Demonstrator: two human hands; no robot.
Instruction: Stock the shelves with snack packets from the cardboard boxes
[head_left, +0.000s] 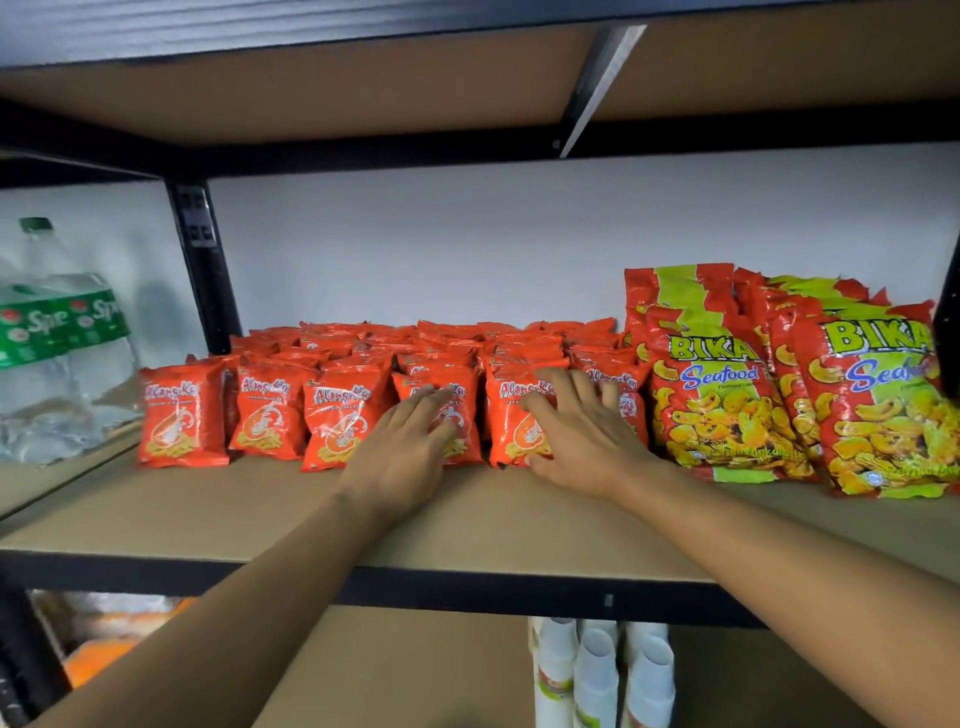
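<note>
1. I see a matte brown shelf board (208, 519) in a black metal frame. On it stand small packets (182, 415), glossy, crinkled orange-red pillows, upright in tight rows from mid-shelf back to the wall.
2. To their right, larger shiny bags (717, 384), red with a green stripe, lean against each other.
3. My left hand (410, 447) lies flat on one front-row packet, fingers straight and slightly spread, gripping nothing.
4. My right hand (576, 436) presses the next packet over, fingers fanned up to its top edge, grasping nothing.
5. The small packets carry white script, roughly "Alang Kay", above a prawn drawing. The bags read "BIKA Seafood".
6. Clear plastic bottles (57, 353) at left show "Spr" on green labels. White paper cups (597, 670) are stacked on the shelf below.
</note>
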